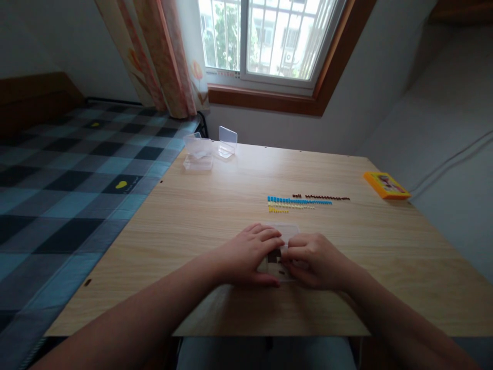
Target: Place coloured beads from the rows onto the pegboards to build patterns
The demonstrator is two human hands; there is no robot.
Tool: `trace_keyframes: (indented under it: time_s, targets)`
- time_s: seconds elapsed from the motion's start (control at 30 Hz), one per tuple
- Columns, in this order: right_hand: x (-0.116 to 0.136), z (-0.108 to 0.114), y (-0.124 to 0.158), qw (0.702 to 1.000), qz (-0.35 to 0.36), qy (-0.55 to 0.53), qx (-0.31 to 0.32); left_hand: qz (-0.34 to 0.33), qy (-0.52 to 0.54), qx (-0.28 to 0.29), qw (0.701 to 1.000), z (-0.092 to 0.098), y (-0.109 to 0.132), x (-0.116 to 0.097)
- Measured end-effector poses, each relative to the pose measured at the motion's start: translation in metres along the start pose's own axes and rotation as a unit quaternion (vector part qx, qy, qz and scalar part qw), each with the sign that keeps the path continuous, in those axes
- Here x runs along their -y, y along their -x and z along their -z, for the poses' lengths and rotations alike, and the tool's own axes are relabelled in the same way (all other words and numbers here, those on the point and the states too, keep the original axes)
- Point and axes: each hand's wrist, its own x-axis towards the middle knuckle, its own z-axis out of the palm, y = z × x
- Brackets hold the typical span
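Note:
Near the front of the table lies a small clear plastic box (289, 230), its lid folded open at the far side. Several dark brown pieces (274, 255) sit inside it. My left hand (250, 255) clasps the box's left side, fingers over the far part and thumb along the near part. At the box's right side, my right hand (314, 259) is closed in a pinch over the inside; what its fingertips hold is too small or hidden to name. Beyond the box, tiny blue pieces (298, 201), brown pieces (327, 198) and yellow pieces (277, 210) lie in rows.
Clear plastic boxes (198, 162) are stacked at the table's far left, with another open box (228, 141) beside them. An orange-yellow box (387, 185) lies at the right edge. A bed with a checked cover (96, 205) adjoins the table's left side.

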Motion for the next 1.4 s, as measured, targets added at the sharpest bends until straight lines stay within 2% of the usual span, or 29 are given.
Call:
trace_keyframes:
  time_s: [0.13, 0.77, 1.07, 1.23, 1.4]
  targets:
    - [-0.0016, 0.0005, 0.0003, 1.0, 0.021, 0.011, 0.006, 0.005, 0.001, 0.006, 1.0, 0.0007, -0.0001, -0.0007]
    - [0.0006, -0.0006, -0.0009, 1.0, 0.002, 0.009, 0.003, -0.001, 0.006, 0.001, 1.0, 0.0005, 0.0008, -0.0009]
    - [-0.0027, 0.0001, 0.0017, 0.999, 0.009, -0.002, -0.031, 0.0, 0.011, -0.004, 1.0, -0.0005, 0.0006, -0.0002]
    - [-0.001, 0.006, 0.0024, 0.999, 0.052, -0.015, 0.005, 0.002, 0.009, 0.002, 1.0, 0.0003, 0.0004, -0.0005]
    - [-0.0019, 0.0039, 0.0011, 0.998, 0.064, -0.012, 0.025, 0.005, 0.008, 0.007, 1.0, 0.0021, 0.0001, -0.0021]
